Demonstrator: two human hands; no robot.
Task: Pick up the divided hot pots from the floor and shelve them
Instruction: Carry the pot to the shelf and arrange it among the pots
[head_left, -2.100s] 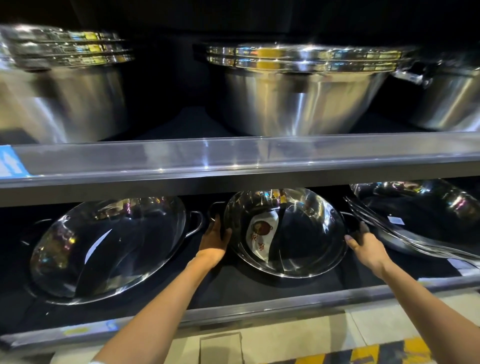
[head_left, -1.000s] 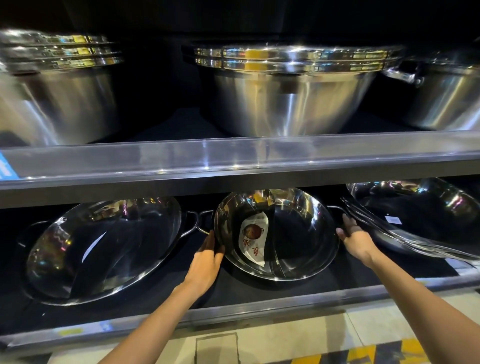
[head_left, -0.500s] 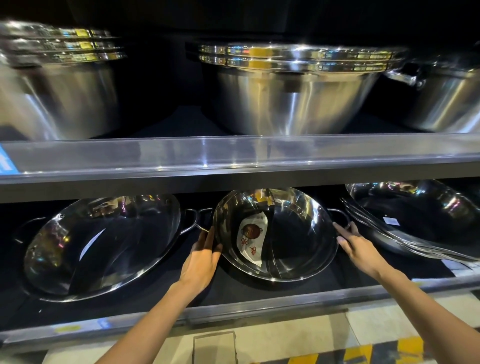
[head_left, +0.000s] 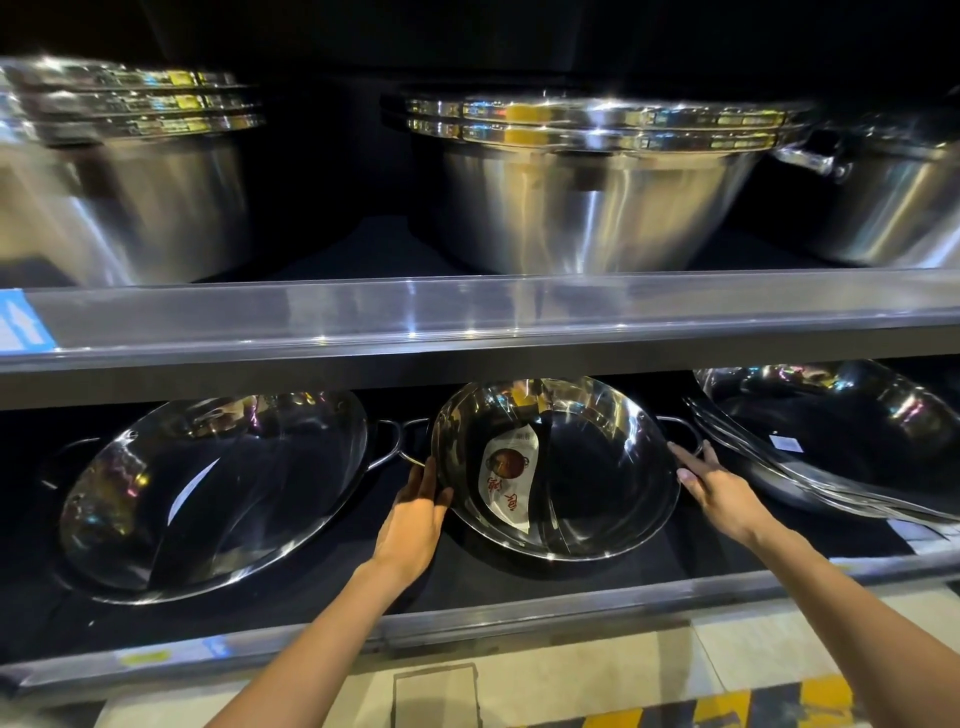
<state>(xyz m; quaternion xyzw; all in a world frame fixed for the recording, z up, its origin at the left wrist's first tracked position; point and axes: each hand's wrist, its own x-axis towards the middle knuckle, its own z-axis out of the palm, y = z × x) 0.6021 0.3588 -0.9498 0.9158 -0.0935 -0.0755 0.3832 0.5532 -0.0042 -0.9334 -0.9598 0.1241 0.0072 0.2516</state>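
Divided hot pot (head_left: 597, 467): mirror-polished metal, paper label (head_left: 506, 480) inside; shelf (head_left: 467, 577) liner matt black; upper pots (head_left: 597, 208) brushed steel

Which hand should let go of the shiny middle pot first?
Probably the right hand: its fingers look open, only lying on the middle pot rim. The left hand presses the other edge and can steady it on the lower shelf.

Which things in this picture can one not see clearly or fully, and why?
All in the head view:
- Label inside the middle hot pot: print too small to read.
- Pot stack on the right: cut off by the frame edge.
- Left upper pots: motion-blurred.
- Left hand and right hand: lying at the pot's rim; firm grip or mere touch cannot be told.
- Shelf back: too dark.
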